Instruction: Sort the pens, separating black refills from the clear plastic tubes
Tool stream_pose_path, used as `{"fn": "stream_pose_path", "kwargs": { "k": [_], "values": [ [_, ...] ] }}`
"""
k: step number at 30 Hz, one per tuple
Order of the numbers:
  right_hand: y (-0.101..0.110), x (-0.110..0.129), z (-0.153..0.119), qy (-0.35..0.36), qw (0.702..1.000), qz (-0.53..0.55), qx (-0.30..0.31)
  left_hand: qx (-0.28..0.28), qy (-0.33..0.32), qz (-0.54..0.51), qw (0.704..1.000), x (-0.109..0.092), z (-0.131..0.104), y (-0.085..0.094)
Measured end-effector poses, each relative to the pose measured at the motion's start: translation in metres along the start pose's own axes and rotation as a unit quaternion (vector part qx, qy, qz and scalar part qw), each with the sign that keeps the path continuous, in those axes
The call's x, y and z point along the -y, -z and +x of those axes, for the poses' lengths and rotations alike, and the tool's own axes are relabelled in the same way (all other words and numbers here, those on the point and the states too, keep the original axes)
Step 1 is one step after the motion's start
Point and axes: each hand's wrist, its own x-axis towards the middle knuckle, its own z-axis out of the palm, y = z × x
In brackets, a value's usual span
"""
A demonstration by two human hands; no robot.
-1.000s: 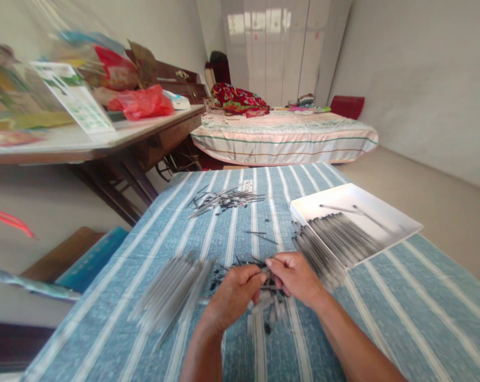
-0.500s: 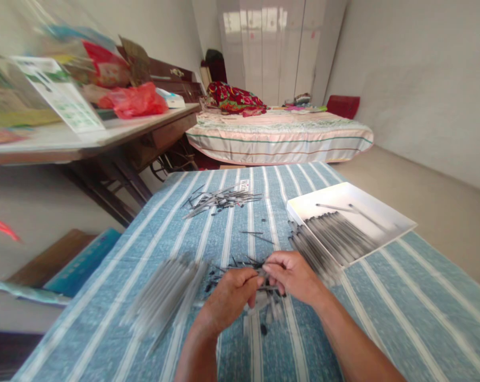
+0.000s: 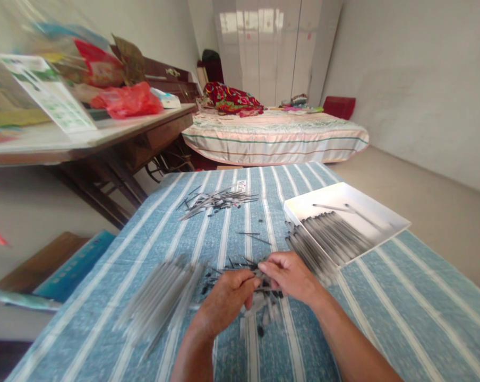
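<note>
My left hand (image 3: pixel 230 297) and my right hand (image 3: pixel 290 275) meet over the near middle of the table, fingers pinched close together. A small greyish pen part (image 3: pixel 258 274) shows between their fingertips; most of it is hidden by the fingers. Under and around them lies a loose pile of black caps, thin dark rods and pale pieces (image 3: pixel 270 310). Left of my left hand, many grey pen barrels (image 3: pixel 156 297) lie side by side, blurred. Beyond my right hand, a row of black-ended pens (image 3: pixel 307 249) rests against a white box (image 3: pixel 377 212) with more pens (image 3: pixel 335 236) inside.
A second heap of thin rods and small parts (image 3: pixel 220 201) lies farther back on the striped tablecloth (image 3: pixel 220 241). A side table (image 3: pixel 104 138) with bags stands at left. Behind are a bed (image 3: pixel 275 135) and a wardrobe (image 3: pixel 264 53).
The view has shifted slightly, so the scene sits a little farther left. Both hands stay pinched together over the pile, with little visible movement.
</note>
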Motion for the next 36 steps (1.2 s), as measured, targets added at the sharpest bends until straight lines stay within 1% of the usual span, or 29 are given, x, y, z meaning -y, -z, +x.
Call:
{"fn": "stream_pose_path", "kwargs": {
  "k": [2,4,6,10,12,14,16,19,23,25,28,30,33,36],
  "values": [
    [0.0,-0.001,0.0,0.001,1.0,0.001,0.005,0.003,-0.002,0.001,1.0,-0.001,0.0,0.001],
    [0.0,-0.001,0.0,-0.008,0.999,0.038,0.027,0.003,0.002,-0.003,1.0,-0.001,0.0,0.001],
    [0.0,0.001,0.0,-0.017,0.998,0.055,0.033,0.002,0.009,-0.008,1.0,-0.003,0.0,0.0],
    [0.001,0.002,-0.002,0.0,1.0,-0.008,0.015,0.004,0.01,-0.013,1.0,-0.006,-0.001,-0.001],
    [0.002,0.001,-0.002,-0.003,1.0,0.002,0.03,0.002,0.011,-0.012,1.0,-0.008,-0.001,-0.001],
    [0.002,0.0,-0.003,-0.019,0.998,0.026,0.048,0.001,0.019,-0.011,1.0,-0.008,-0.002,-0.001],
    [0.001,-0.001,-0.003,-0.021,0.999,0.016,0.04,0.006,0.025,-0.012,1.0,-0.008,-0.002,-0.001],
    [0.001,-0.002,-0.003,-0.003,1.0,-0.009,0.021,0.022,0.018,-0.014,0.999,-0.007,-0.002,-0.002],
    [0.002,-0.004,-0.003,-0.014,0.997,0.04,0.057,0.017,0.014,-0.007,1.0,-0.004,-0.001,-0.003],
    [0.001,-0.005,-0.003,-0.019,0.998,0.029,0.052,0.012,0.009,-0.008,1.0,-0.003,-0.001,-0.003],
    [0.0,-0.007,-0.002,-0.013,0.999,0.007,0.034,0.021,0.002,-0.013,1.0,-0.004,-0.001,-0.002],
    [0.001,-0.008,-0.002,-0.013,0.999,0.03,0.043,0.029,0.005,-0.016,0.999,-0.004,-0.002,-0.002],
    [0.003,-0.008,-0.002,-0.015,0.994,0.083,0.076,0.031,0.01,-0.02,0.999,-0.004,-0.002,-0.003],
    [0.003,-0.007,-0.003,-0.028,0.993,0.081,0.083,0.024,0.011,-0.022,0.999,-0.004,-0.002,-0.003]
  ]
}}
